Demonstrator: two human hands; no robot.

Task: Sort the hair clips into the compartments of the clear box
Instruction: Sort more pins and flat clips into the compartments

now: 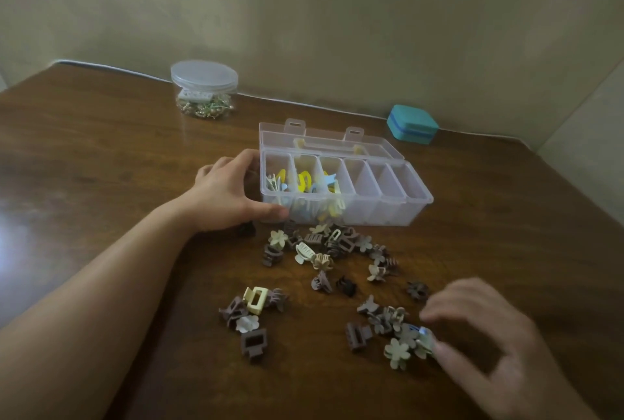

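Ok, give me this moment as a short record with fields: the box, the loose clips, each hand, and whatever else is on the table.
box: clear box, lid open, on the wooden table
filled compartments: the three on the left hold yellow, blue and white clips
empty compartments: the three on the right
loose clips: brown and beige claw clips scattered in front of the box
left hand: grips the box's left end
right hand: fingertips at a beige flower clip, image blurred
other items: round lidded jar, teal case
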